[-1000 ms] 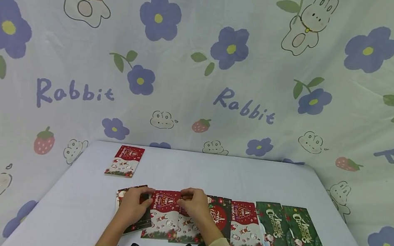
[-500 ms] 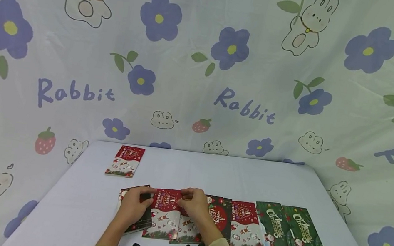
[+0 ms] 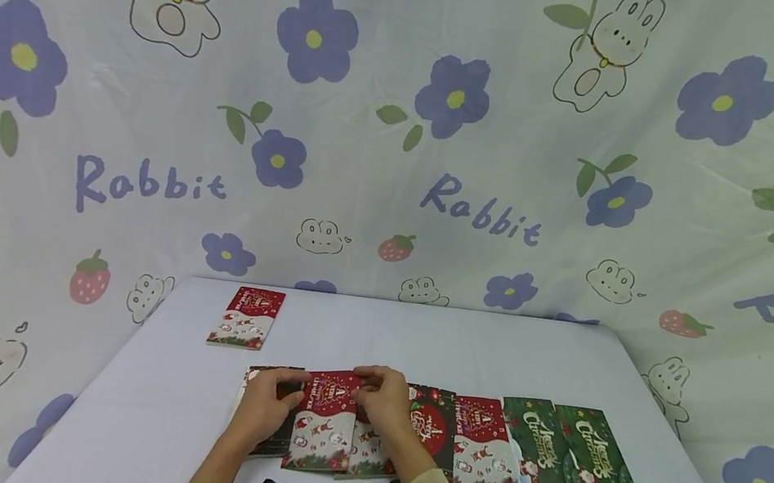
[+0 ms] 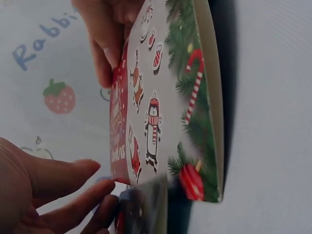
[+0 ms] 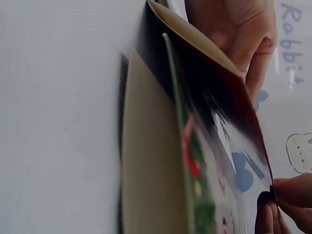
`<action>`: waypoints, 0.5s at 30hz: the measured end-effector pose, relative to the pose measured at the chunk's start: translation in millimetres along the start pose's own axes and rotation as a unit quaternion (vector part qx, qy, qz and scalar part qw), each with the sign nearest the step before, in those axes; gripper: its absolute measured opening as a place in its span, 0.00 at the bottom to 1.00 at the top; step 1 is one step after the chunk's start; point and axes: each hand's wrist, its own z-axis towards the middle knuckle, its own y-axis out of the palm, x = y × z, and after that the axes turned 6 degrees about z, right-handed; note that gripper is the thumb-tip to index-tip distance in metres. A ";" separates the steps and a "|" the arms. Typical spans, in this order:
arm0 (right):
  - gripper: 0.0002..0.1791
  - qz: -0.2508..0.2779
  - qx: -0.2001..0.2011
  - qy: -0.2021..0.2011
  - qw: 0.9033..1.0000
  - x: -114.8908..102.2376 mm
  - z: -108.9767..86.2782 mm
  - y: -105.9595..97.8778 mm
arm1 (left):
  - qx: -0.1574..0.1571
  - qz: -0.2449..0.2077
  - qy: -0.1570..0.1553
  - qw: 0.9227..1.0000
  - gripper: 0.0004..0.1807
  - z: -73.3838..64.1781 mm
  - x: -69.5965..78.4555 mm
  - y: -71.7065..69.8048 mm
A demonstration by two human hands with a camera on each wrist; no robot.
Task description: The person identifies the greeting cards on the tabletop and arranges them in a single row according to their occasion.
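Note:
My right hand [image 3: 385, 400] pinches the top right corner of a red-and-white Christmas card [image 3: 322, 430]; in the right wrist view its fingertips [image 5: 287, 192] close on the card's edge. My left hand [image 3: 263, 406] holds the same card at its top left corner with curled fingers; the left wrist view has those fingertips [image 4: 105, 187] right at the corner. Tilted up off the tabletop, the card [image 4: 146, 107] shows a penguin and a candy cane. A dark card [image 3: 273, 444] lies under my left hand, partly covered. Another red-and-white card [image 3: 368, 455] sits beneath my right hand.
To the right, a black card with a red circle [image 3: 431, 429], a red-and-white card [image 3: 486, 449] and two green cards [image 3: 540, 445] overlap in a row. One more red-and-white card [image 3: 246, 317] lies at the back left of the white table [image 3: 462, 343]. A patterned cloth hangs behind.
The red-and-white card between my hands has shifted slightly right and up. The dark card under my left hand has slid right and straightened. Both hands have barely moved.

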 end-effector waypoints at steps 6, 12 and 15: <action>0.15 0.048 -0.011 -0.001 0.999 -0.3 0.2 -3.1 | 0.006 -0.008 0.001 1.000 0.15 0.0 1.6 0.7; 0.15 0.082 -0.018 -0.002 0.996 -2.9 0.2 -4.5 | 0.009 -0.016 -0.008 1.000 0.15 0.2 2.1 0.1; 0.15 0.089 -0.019 0.001 0.996 -2.7 1.5 -4.6 | 0.009 -0.020 -0.011 1.000 0.15 1.0 2.0 0.2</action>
